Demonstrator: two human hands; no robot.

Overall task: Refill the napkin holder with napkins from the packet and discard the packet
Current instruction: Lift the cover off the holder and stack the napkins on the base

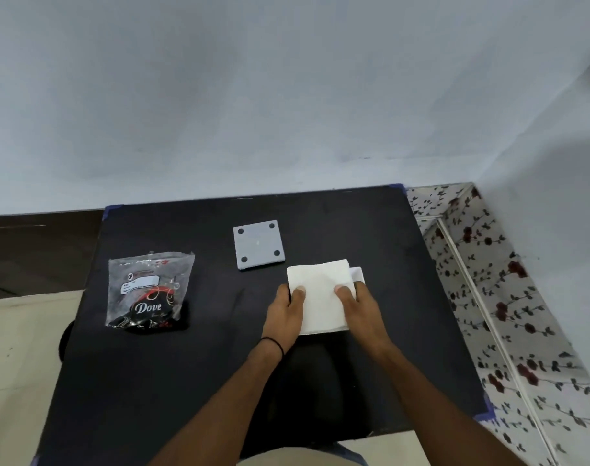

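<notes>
A white stack of napkins (320, 290) is held over the black table (186, 381), right of centre. My left hand (285, 314) grips its left edge with the thumb on top. My right hand (361, 311) grips its right edge the same way. A white edge (358, 273) sticks out behind the stack at the right; I cannot tell what it belongs to. A grey square plate with four dark holes (258, 244) lies flat just beyond the napkins. The clear, crumpled "Dove" packet (149, 292) lies on the left of the table.
The table stands against a pale blue wall (287, 95). A floral-patterned surface (509, 314) runs along the table's right side. Light floor (14, 348) shows to the left.
</notes>
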